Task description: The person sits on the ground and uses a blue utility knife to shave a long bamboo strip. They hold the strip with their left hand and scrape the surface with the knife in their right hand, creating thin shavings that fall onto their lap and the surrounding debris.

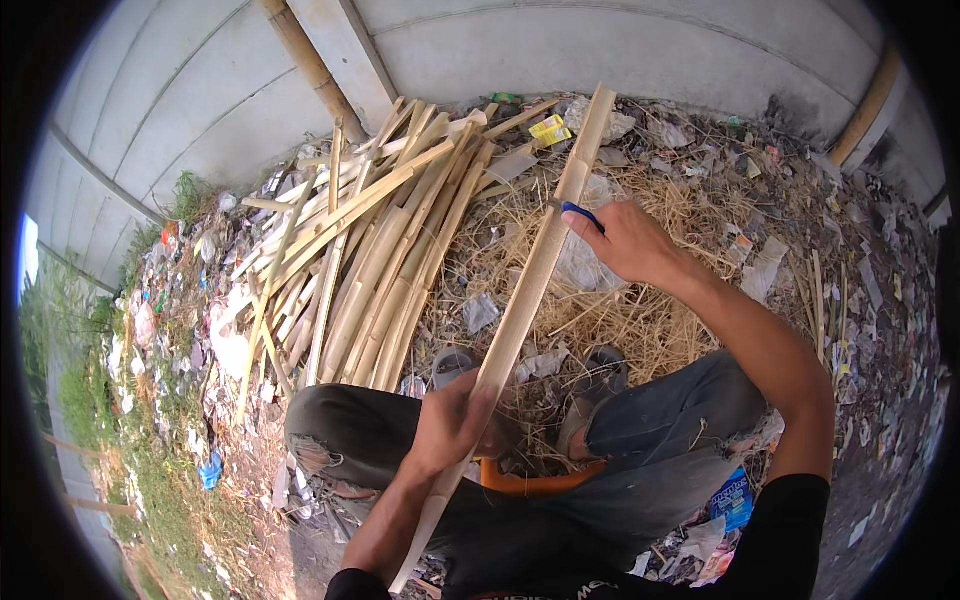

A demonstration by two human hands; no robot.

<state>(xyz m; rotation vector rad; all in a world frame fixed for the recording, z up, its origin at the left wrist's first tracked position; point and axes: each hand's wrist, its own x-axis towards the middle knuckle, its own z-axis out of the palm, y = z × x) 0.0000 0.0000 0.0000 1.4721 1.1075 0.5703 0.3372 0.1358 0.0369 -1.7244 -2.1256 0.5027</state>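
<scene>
A long split bamboo strip (537, 272) slants across the middle of the head view, from near my lap up toward the wall. Its pale, hollow side faces up. Low on the strip, above my left knee, my left hand (447, 424) is closed around it. Higher up, my right hand (632, 243) grips a blue-handled cutting tool (582, 212). The tool's small dark end meets the strip's surface, though its exact shape is too small to make out. Curled fingers hide most of the handle.
To the left lies a pile of split bamboo (385, 270). Dry shavings (650, 310) cover the ground ahead, mixed with plastic litter. A grey panel wall (600, 50) with bamboo posts (312, 65) stands behind. Beneath me shows an orange seat edge (535, 482). A blue wrapper (733, 502) lies at right.
</scene>
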